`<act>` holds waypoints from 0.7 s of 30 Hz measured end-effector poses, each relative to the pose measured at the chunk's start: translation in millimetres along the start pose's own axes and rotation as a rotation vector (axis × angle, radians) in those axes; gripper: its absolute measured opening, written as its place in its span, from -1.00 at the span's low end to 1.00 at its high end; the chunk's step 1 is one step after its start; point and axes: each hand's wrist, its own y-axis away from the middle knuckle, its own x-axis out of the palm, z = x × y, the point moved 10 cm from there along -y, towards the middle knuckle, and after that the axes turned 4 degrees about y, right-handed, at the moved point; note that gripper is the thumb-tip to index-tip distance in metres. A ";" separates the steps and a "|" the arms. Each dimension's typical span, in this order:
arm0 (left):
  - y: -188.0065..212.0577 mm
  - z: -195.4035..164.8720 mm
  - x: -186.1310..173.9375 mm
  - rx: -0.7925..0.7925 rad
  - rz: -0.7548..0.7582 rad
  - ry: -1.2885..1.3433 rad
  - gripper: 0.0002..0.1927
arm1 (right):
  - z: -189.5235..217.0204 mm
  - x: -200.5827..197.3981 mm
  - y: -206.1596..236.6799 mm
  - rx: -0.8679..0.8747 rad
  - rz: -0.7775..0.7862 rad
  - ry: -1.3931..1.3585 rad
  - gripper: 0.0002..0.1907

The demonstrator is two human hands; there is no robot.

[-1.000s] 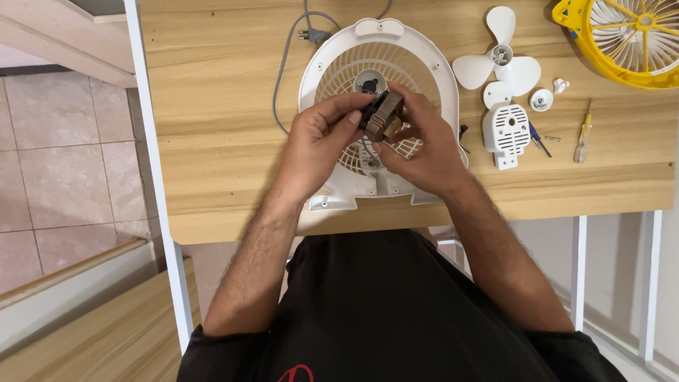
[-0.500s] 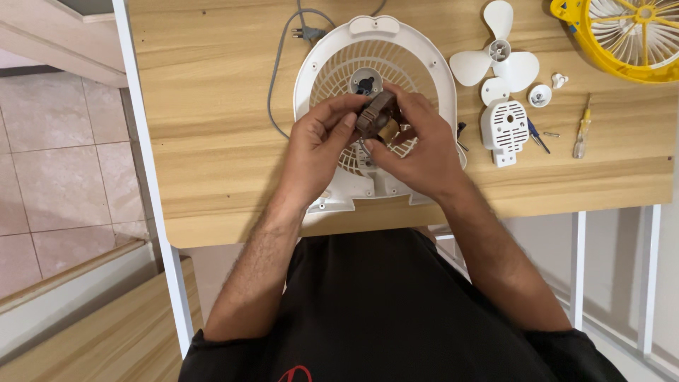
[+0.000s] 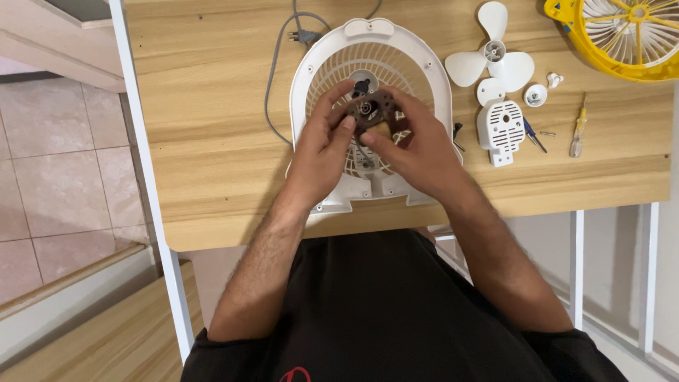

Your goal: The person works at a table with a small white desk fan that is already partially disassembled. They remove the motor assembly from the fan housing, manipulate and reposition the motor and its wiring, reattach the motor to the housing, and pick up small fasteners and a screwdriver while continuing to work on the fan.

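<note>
Grip: both hands pinch a small dark motor (image 3: 373, 113), fingers closed on it.
Left hand (image 3: 322, 152): holds the motor's left side.
Right hand (image 3: 417, 152): holds its right side.
Under the grip: white fan frame (image 3: 438, 78) on the wood table (image 3: 205, 113).
Right of the grip: white blade (image 3: 491, 60), white cover (image 3: 500, 127), screwdriver (image 3: 578, 131).
Far right: yellow fan (image 3: 622, 32).

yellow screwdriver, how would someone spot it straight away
On the wooden table, look right of the white fan housing, past the white motor cover. The screwdriver lies near the right edge, the only yellow-handled tool.
</note>
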 end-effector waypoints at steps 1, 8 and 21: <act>-0.7 1.2 -2.1 -0.005 -0.018 -0.030 -0.53 | -4.9 -0.1 -0.3 0.026 0.017 -0.069 -0.37; -1.7 7.5 -5.4 -0.028 -0.047 -0.015 -0.56 | -36.0 4.2 2.3 0.200 0.079 -0.266 -0.60; 0.6 14.9 15.5 -0.057 0.056 0.065 -0.32 | -44.7 3.6 6.4 0.221 0.071 -0.441 -0.69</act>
